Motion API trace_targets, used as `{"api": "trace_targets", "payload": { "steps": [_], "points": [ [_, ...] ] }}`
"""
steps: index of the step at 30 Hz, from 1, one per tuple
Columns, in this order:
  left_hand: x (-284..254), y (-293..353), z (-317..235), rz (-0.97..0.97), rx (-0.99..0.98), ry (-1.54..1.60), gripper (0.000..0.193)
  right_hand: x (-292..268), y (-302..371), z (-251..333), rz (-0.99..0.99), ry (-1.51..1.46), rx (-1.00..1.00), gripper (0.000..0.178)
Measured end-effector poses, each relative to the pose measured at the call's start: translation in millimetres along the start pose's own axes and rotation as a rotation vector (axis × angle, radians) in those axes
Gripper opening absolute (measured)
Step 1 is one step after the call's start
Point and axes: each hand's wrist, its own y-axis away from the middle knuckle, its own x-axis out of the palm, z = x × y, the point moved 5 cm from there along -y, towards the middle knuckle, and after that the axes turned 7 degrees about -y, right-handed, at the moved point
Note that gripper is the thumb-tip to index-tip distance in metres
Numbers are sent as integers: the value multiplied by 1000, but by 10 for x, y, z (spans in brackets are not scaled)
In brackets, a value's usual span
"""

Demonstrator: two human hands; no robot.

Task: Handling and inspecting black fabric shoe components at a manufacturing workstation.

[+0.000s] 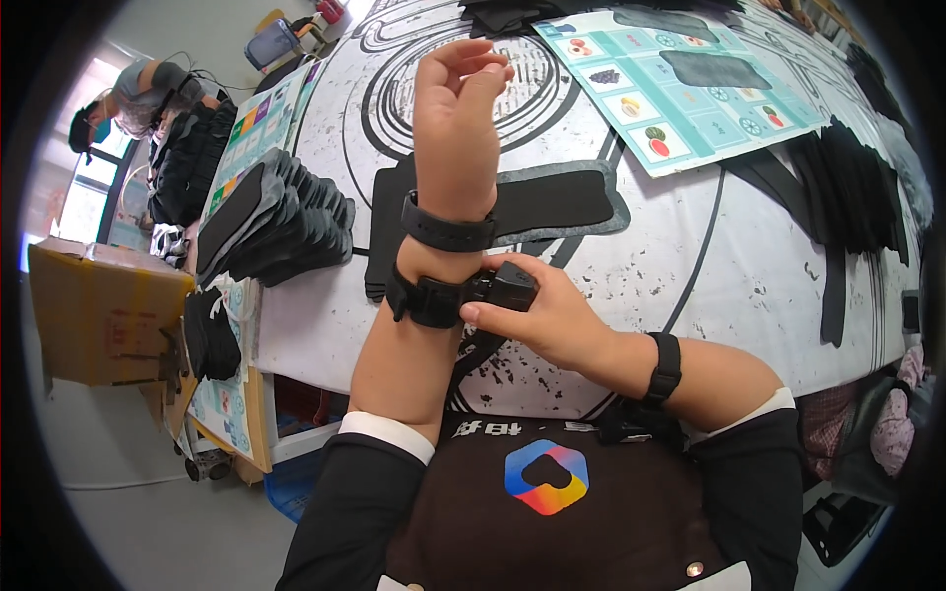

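Observation:
My left hand (457,123) is raised over the table, palm side partly turned up. Its fingers are loosely curled and a little apart, with nothing in them. Two black straps circle the left wrist and forearm. A small black box-shaped device (512,288) sits on the lower strap (432,301). My right hand (557,313) grips that device between thumb and fingers, and a black strap (665,369) is round its wrist too. Beyond my left wrist lies a flat black fabric piece with a grey edge (562,197), beside black pieces (387,217) partly hidden by the arm.
A stack of grey-and-black fabric pieces (281,222) stands at the left. A printed fruit sheet (680,94) lies at the far right, near black strips (852,187). A cardboard box (108,315) is at far left. The white patterned cloth (680,286) covers the table.

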Motion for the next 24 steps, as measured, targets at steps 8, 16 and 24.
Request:
{"api": "trace_targets", "payload": {
  "steps": [8, 16, 24],
  "points": [
    [-18, 191, -44, 104, 586, -869, 16, 67, 38, -35, 3, -7, 239, 47],
    [182, 232, 10, 240, 879, -1192, 26, 3, 54, -47, -123, 39, 204, 50],
    [62, 89, 88, 153, 380, -649, 21, 25, 12, -80, -55, 6, 130, 51]
  ]
}}
